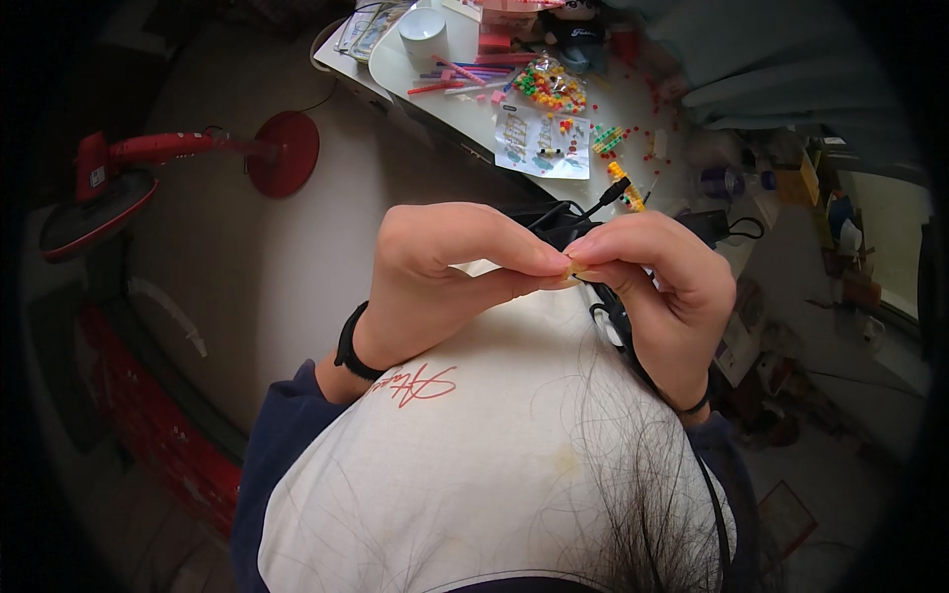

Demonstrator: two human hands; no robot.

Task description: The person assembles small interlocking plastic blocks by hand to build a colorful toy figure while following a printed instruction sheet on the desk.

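My left hand and my right hand meet in front of my chest, thumbs and forefingers pinched together. Between the fingertips a small yellowish piece shows, mostly covered; its exact kind cannot be made out. Just beyond the hands, at the table's near edge, lies a yellow build of small bricks. Further back are a green and yellow brick build, a printed sheet with a few pieces on it, and a clear bag of coloured small bricks.
Black cables run behind and under my hands. The white table also carries a white cup, coloured pens and scattered red bricks. A red fan is at the left, a curtain at the far right.
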